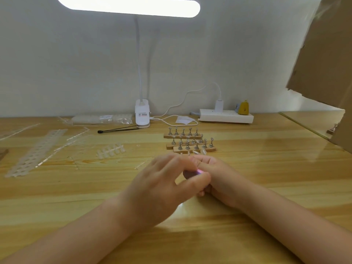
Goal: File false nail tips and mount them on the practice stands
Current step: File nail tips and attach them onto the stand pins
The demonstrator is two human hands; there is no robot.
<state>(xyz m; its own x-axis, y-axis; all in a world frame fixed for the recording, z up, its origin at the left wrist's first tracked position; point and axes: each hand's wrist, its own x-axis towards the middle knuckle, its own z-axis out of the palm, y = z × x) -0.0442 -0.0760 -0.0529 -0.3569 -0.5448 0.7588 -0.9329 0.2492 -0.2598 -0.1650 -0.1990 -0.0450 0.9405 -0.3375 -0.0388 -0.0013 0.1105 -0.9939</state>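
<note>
Both forearms rest on the table [57, 187]. Left hand [158, 189] and right hand [219, 176] meet, fingers curled around a pinkish file [190, 173]; any nail tip there is hidden. Practice stands [190, 141] look mostly bare; loose tips [111, 149] wait.

Your table [247, 168] is a glossy yellow-tan wood with darker grain streaks running across it. The practice stands [188, 140] are dull silver metal on light tan wooden bases. That thing pinched between your hands looks pinkish-purple [190, 173], too blurry to say more. The nail tips [111, 149] and the perforated strip [36, 151] are milky clear. Lamp [142, 113] and power strip [226, 116] are white, the lamp label has red print, and there's a mustard-yellow object [244, 107] sitting on the strip. Brown cardboard [323, 54] on the right.
</note>
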